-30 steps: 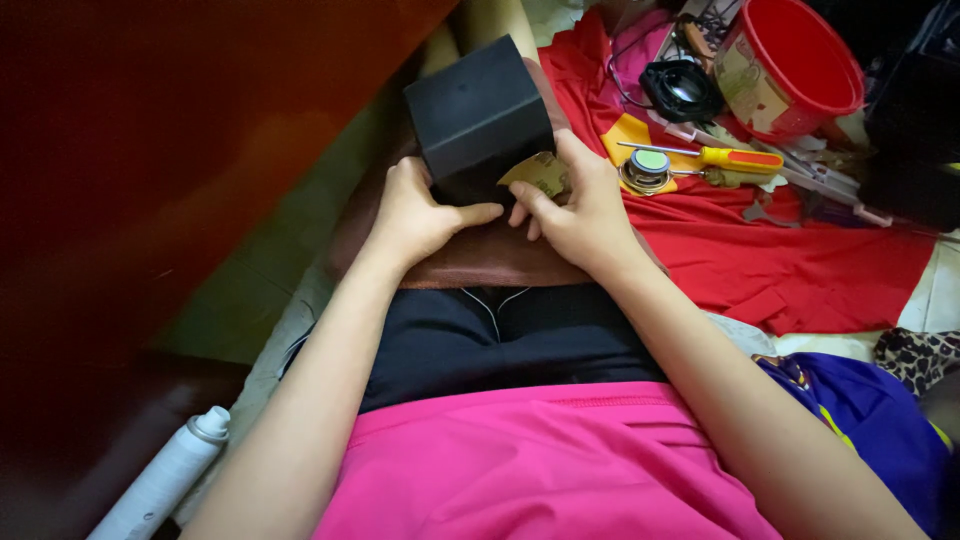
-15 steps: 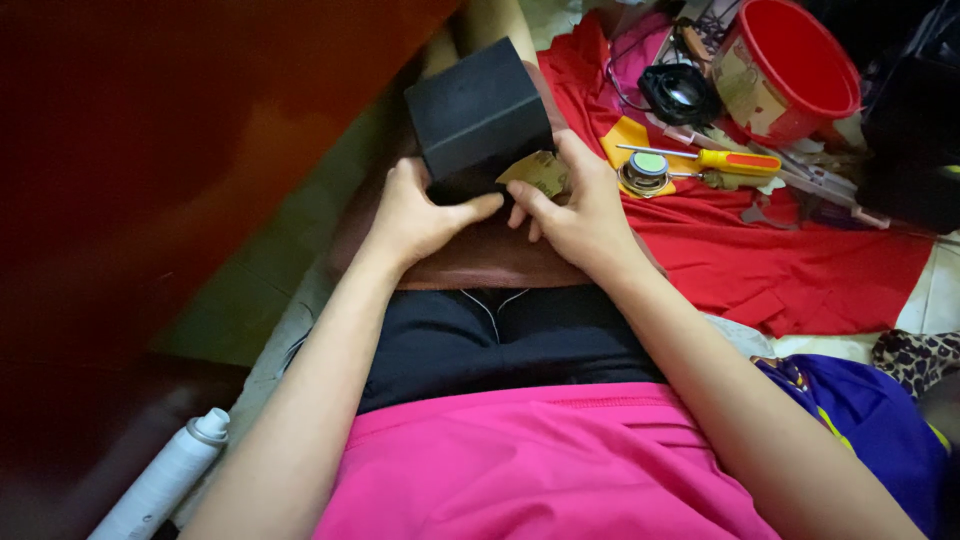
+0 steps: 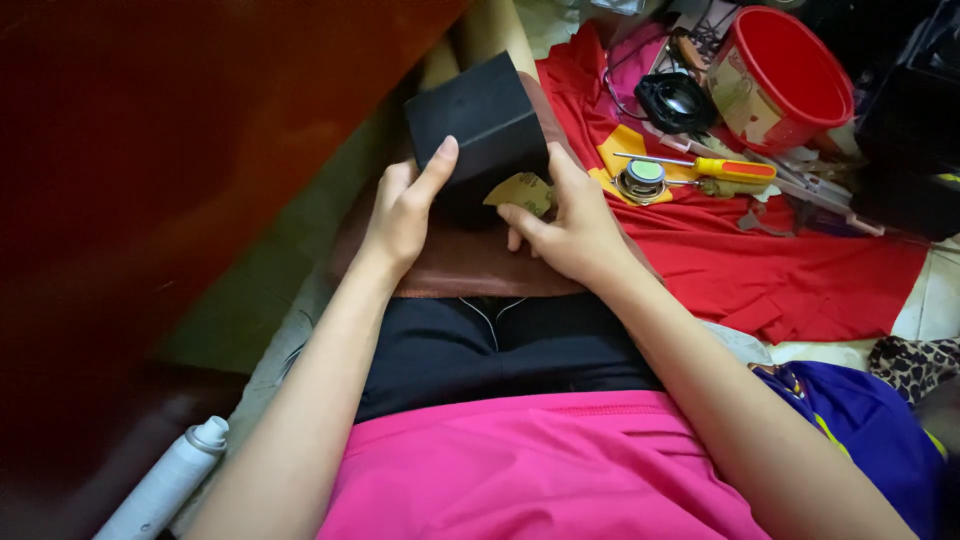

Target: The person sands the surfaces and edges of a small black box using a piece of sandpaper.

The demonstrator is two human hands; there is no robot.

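I sit over a red cloth (image 3: 800, 270). My left hand (image 3: 400, 215) and right hand (image 3: 565, 225) grip one black box (image 3: 480, 125); right of them lie one red bucket (image 3: 790, 75) and one screwdriver (image 3: 715, 167).

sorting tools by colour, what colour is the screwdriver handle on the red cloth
Yellow with an orange-red end, on the screwdriver; clearest in the head view.

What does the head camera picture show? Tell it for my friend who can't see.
Two bare hands hold a black box on a lap: the left hand steadies its side, the right hand presses a tan sandpaper piece against it. Nearby, a red cloth holds a red bucket and a yellow-handled screwdriver.
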